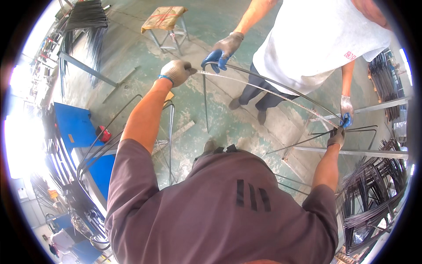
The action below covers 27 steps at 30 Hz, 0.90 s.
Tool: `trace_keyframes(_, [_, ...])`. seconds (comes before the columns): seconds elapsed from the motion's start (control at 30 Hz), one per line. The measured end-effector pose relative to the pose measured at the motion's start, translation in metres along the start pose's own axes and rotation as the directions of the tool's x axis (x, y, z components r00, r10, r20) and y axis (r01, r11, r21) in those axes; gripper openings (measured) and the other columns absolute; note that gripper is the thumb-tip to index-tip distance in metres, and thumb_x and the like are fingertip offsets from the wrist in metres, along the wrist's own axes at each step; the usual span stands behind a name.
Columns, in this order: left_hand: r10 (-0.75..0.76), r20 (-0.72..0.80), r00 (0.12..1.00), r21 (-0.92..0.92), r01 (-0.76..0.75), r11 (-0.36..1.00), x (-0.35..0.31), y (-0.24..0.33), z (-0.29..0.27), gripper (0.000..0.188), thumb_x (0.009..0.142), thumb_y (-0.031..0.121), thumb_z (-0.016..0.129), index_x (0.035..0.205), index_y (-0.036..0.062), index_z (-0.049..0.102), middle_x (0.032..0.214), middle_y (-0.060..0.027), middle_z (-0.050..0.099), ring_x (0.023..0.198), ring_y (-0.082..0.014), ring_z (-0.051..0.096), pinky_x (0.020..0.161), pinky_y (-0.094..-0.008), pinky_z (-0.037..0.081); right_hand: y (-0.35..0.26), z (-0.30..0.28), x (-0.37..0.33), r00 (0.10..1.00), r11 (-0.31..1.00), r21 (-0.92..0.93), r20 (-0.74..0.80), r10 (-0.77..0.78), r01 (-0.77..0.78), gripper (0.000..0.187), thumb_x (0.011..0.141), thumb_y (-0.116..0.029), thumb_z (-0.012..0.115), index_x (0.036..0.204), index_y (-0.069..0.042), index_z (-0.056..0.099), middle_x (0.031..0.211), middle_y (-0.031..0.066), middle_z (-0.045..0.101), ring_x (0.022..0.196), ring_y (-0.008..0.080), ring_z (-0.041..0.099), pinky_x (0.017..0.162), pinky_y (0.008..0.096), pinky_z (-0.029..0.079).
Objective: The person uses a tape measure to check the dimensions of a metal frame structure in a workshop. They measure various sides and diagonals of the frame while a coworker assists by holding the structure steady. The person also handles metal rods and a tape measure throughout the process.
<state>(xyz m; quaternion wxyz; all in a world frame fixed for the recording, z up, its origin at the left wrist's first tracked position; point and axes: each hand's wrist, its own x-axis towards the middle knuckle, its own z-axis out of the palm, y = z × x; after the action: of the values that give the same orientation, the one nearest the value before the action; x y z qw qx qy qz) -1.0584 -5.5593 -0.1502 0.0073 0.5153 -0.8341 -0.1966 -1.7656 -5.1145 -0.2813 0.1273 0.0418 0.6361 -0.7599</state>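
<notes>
A pale tape measure (239, 79) stretches between my two gloved hands, bowing slightly. My left hand (175, 73), in a knitted glove, pinches its left end beside the corner of a bent dark metal rod (281, 83). At the far right my right hand (336, 137) is closed around the tape's other end, close to the rod; its fingers are partly hidden. Facing me, a co-worker in a white shirt supports the rod, with one blue-palmed gloved hand (224, 50) at its left corner and the other (347, 112) near its right end.
Bent metal rods (171, 132) stand at my left, near a blue panel (72, 125). A covered stool (165, 20) is at the far left. Metal rails (351, 152) and piled dark wire frames (369, 198) lie to the right. Bundled rods (88, 20) rest on a rack.
</notes>
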Motion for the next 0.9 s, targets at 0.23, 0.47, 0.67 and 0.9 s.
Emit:
trace_keyframes(0.23, [0.003,0.02,1.0,-0.017,-0.002,1.0,0.006,-0.004,0.005,0.044,0.1,0.05,0.069,0.115,0.01,0.08,0.106,-0.0176,0.079,0.104,-0.0386,0.073,0.093,-0.0476,0.056,-0.002,-0.01,0.005,1.0,0.998,-0.061,0.007,-0.007,0.008,0.025,0.111,-0.024,0.065,0.135,-0.016,0.065,0.113,0.0008,0.074,0.102,0.0154,0.074,0.089,0.0339,0.058])
trace_keyframes(0.47, [0.0,0.015,1.0,-0.013,0.001,1.0,-0.001,-0.002,0.002,0.043,0.1,0.05,0.069,0.115,0.0108,0.081,0.107,-0.0171,0.079,0.104,-0.0384,0.073,0.093,-0.0476,0.056,-0.007,-0.006,0.004,1.0,0.997,-0.075,0.004,-0.003,0.003,0.021,0.112,-0.025,0.064,0.13,-0.016,0.067,0.11,-0.0006,0.074,0.1,0.0146,0.073,0.087,0.0336,0.058])
trace_keyframes(0.67, [-0.046,0.116,0.992,0.026,0.043,0.999,-0.004,-0.001,-0.005,0.044,0.099,0.05,0.07,0.121,0.0133,0.081,0.115,-0.0146,0.079,0.111,-0.0354,0.073,0.097,-0.0453,0.056,-0.005,-0.011,0.012,1.0,0.995,-0.093,0.017,-0.02,0.021,0.024,0.109,-0.027,0.067,0.127,-0.01,0.068,0.111,0.004,0.074,0.101,0.0174,0.074,0.088,0.0331,0.062])
trace_keyframes(0.9, [-0.021,0.12,0.992,0.01,0.02,1.0,0.004,0.0,-0.007,0.043,0.098,0.048,0.071,0.115,0.0103,0.081,0.111,-0.0183,0.079,0.106,-0.0372,0.074,0.094,-0.0462,0.056,-0.006,-0.017,0.023,1.0,0.995,-0.096,0.024,-0.02,0.023,0.02,0.11,-0.022,0.065,0.127,-0.012,0.069,0.108,0.0015,0.074,0.096,0.0148,0.073,0.08,0.0311,0.06])
